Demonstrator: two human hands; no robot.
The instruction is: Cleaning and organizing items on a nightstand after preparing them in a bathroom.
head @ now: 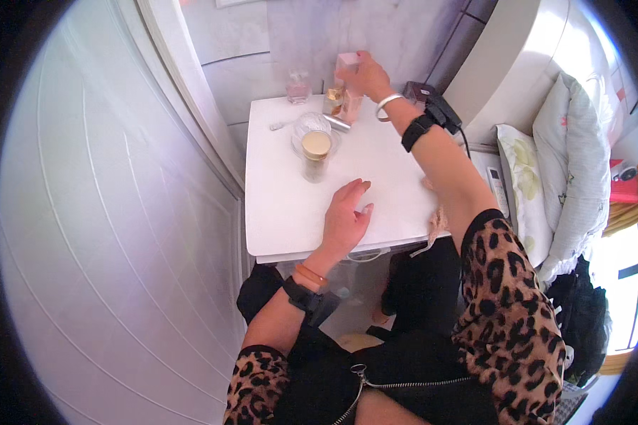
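At the back of a white tabletop (393, 212), my right hand (367, 77) has its fingers around the top of a pink box (347, 61). Below that hand stand a smaller pink box (352, 105) and a gold-topped bottle (333, 96), with a silver tube (337, 122) lying in front. A pink glass perfume bottle (298, 89) is near the back left. Around the middle left are a clear glass dish (312, 123) and a jar with a cream-coloured lid (316, 144). My left hand (347, 217) hovers over the front part of the table, fingers apart, holding nothing.
A dark box (418, 91) and a black adapter with a cable (442, 110) are at the back right corner. Peach lace cloth (438, 223) hangs at the right edge. A remote control (496, 186) and pillows (526, 186) lie to the right; a pale curtain (138, 239) is left.
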